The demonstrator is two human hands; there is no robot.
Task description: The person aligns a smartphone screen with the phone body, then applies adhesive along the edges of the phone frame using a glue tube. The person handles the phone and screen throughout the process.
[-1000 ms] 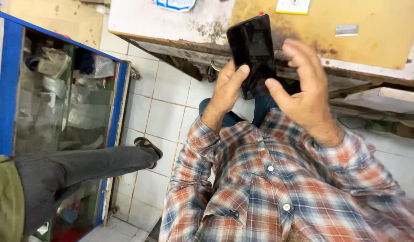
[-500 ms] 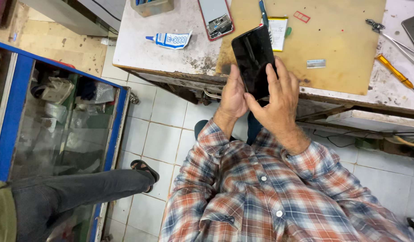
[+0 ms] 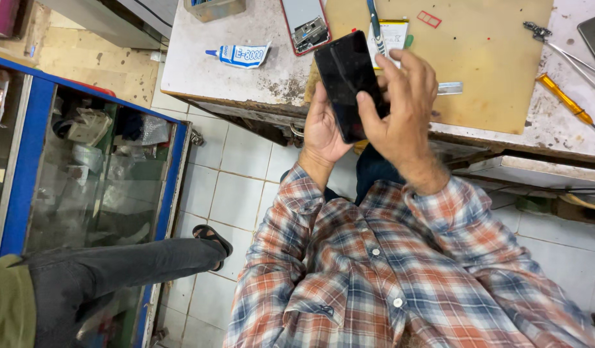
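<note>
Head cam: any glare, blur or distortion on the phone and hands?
Head view: sharp, evenly lit; black phone shows faint streak reflections, no blown glare; left hand and right hand crisp, no motion blur; wide-angle tilt skews the workbench edges.

Both arms raised in front of chest, elbows bent, plaid sleeves down to wrists. Left hand palm up toward camera, fingers curled behind a held phone, thumb along its left edge, cradling from below. Right hand back of hand to camera, wrist bent, fingers spread and curved over phone's right side, fingertips pressing on the front face. Hands nearly touching, right overlapping left slightly. Both wrists close together at center.
</note>
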